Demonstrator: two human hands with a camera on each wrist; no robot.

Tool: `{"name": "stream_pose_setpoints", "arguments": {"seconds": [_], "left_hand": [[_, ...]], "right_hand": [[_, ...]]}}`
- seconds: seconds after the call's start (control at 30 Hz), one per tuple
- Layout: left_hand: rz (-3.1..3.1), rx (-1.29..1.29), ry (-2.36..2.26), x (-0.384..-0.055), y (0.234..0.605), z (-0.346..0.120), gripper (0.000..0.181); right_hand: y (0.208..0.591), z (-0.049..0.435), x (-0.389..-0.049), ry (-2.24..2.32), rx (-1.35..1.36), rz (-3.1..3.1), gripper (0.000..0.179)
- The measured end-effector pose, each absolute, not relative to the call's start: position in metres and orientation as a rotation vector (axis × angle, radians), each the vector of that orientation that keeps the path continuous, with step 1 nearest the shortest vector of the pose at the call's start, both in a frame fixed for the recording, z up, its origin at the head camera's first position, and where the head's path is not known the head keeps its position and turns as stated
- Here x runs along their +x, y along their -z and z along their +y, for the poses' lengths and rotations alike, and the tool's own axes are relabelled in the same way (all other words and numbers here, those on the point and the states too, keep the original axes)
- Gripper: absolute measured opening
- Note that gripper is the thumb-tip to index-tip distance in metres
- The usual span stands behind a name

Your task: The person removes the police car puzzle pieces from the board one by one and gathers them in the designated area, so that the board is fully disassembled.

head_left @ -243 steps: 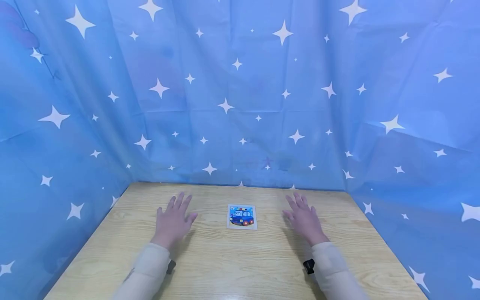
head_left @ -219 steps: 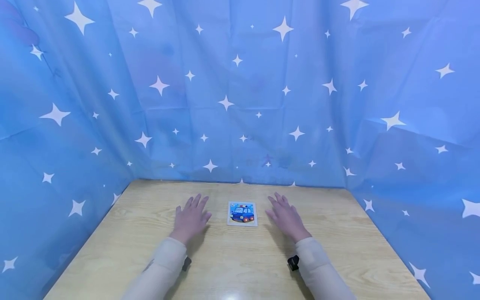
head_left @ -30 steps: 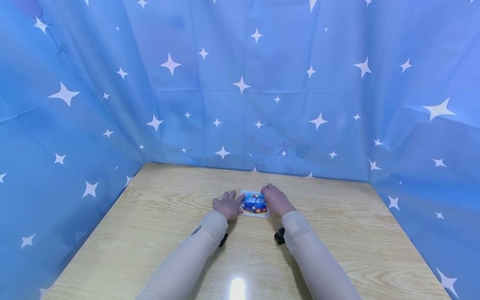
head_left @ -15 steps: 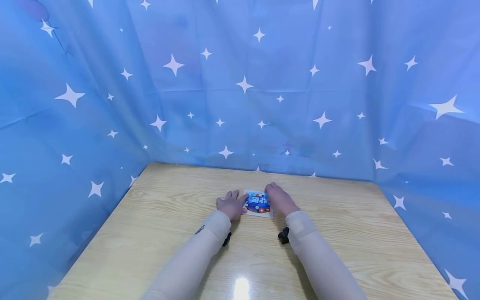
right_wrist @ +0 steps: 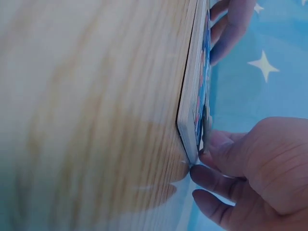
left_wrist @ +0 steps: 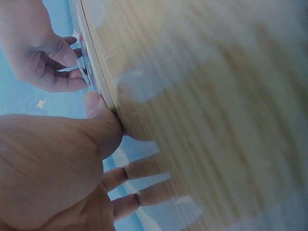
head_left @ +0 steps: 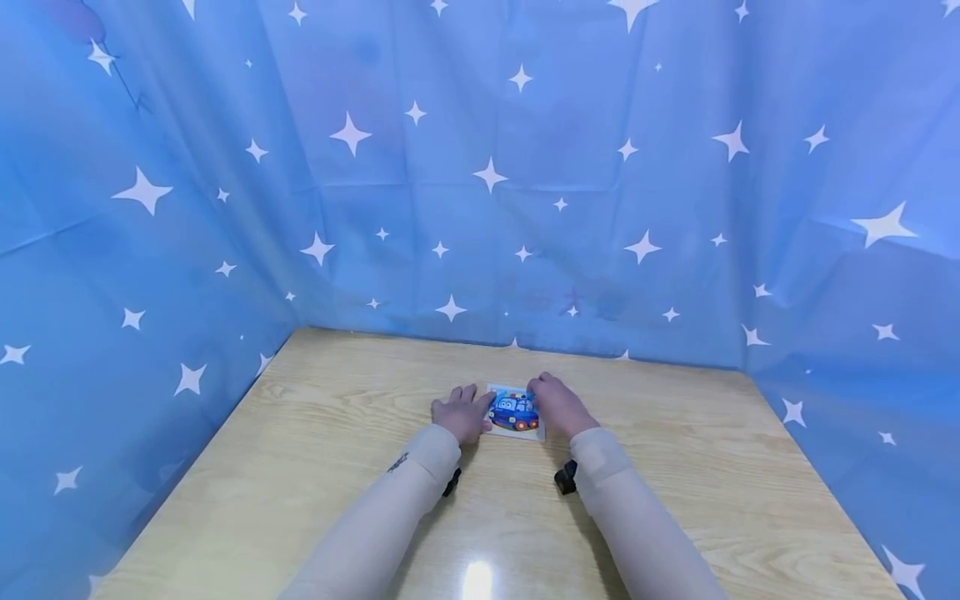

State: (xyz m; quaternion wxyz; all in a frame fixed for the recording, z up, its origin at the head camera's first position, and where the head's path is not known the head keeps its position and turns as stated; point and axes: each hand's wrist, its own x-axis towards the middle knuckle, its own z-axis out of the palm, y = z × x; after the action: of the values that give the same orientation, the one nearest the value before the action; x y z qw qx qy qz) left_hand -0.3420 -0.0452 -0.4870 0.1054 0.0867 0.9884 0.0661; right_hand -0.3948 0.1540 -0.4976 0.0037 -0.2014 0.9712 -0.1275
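On the table lies a small square jigsaw puzzle board point(head_left: 527, 435) with a pale border and a blue cartoon police car. My left hand point(head_left: 460, 415) rests at its left side, index finger stretched along the far left corner and thumb against the edge. Its other fingers lie straight on the tabletop. My right hand point(head_left: 561, 407) is at the far right corner, thumb and fingertips pinching a thin puzzle piece point(right_wrist: 207, 126). That piece stands tilted above the board's surface in both wrist views; from the head it is mostly hidden by the fingers.
The light wooden table point(head_left: 337, 400) reflects a bright lamp spot near its front. A blue curtain point(head_left: 420, 208) with white stars encloses it at the back and sides. Dark wrist cameras point(head_left: 566, 477) are strapped under the pale sleeves.
Several seconds ago both hands were spread apart beside the board; now both are at it, the right pinching a piece. Over the last second the hands have hardly moved, while the head view shifts slightly.
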Motion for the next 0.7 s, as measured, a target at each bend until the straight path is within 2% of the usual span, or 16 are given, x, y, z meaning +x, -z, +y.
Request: {"name": "stream_pose_setpoints", "arguments": {"seconds": [0.37,0.7], "left_hand": [[2.909,0.251,-0.157,-0.340,0.483,-0.037,0.058],[2.907,0.243,-0.125,-0.338,0.477,-0.036,0.057]], "right_hand": [[0.501,0.156,-0.395,0.429,-0.657,3.057,0.018],[0.503,0.157,-0.399,0.532,-0.559,3.005,0.020]]}}
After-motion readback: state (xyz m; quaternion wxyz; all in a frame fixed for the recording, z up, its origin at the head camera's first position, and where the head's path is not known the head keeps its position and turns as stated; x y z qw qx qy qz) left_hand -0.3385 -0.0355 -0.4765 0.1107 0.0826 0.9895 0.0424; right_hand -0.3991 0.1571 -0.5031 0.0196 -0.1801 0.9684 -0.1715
